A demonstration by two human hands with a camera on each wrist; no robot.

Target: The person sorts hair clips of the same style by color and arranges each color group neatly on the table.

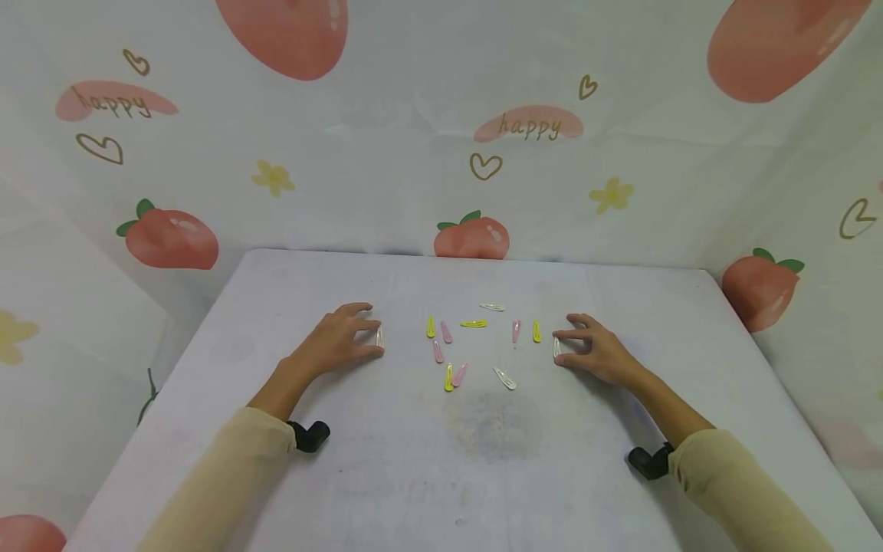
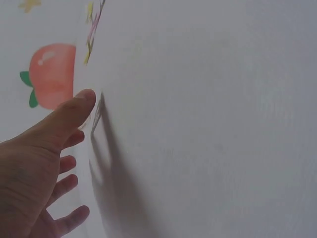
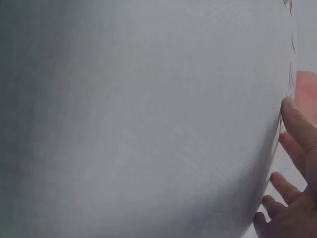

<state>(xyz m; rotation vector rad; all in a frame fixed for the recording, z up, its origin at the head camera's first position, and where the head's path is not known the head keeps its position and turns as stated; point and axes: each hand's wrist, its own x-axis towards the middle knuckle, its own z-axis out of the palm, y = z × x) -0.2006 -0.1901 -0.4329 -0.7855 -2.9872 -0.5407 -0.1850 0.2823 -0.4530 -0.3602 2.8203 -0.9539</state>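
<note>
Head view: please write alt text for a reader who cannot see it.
A person's left hand and right hand each touch a white clip on a pale table; pink clips, yellow clips and white clips lie scattered between.

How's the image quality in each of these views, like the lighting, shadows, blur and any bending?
Head view: fairly even light, soft shadows near the left hand and right hand, hair clips distinct in colour; left wrist view: dim, a long dark shadow by the left hand, tabletop hazy; right wrist view: darkened along the left, tabletop edge strongly bowed, clips mere slivers.
</note>
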